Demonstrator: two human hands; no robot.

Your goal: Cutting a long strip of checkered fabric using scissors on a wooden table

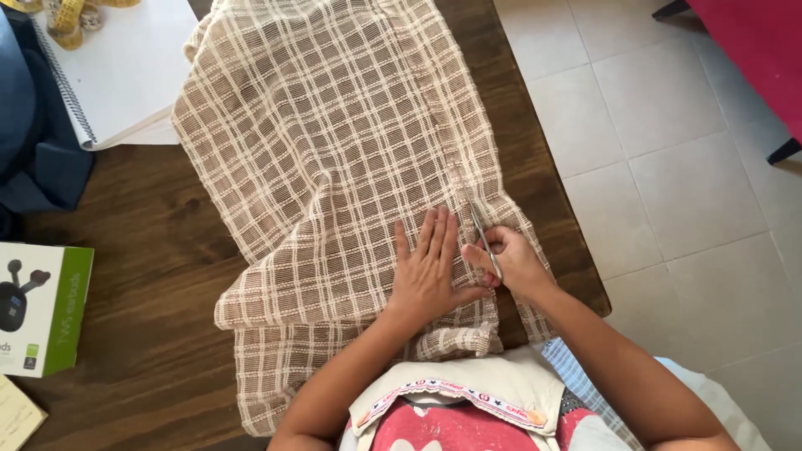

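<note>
A brown and cream checked cloth (334, 142) lies spread over a dark wooden table (142, 267). My left hand (428, 271) rests flat on the cloth near its lower right part, fingers apart and pointing away from me. My right hand (511, 260) sits just beside it, closed on a pair of metal scissors (483, 235). The blades point up along the cloth's right side, at the fabric. The scissor handles are hidden inside my fingers.
A white spiral notebook (125, 67) with a yellow tape measure (71, 17) lies at the back left, dark blue cloth (33, 142) beside it. A white and green earbud box (42, 309) sits at the left edge. Tiled floor (668, 167) lies right of the table.
</note>
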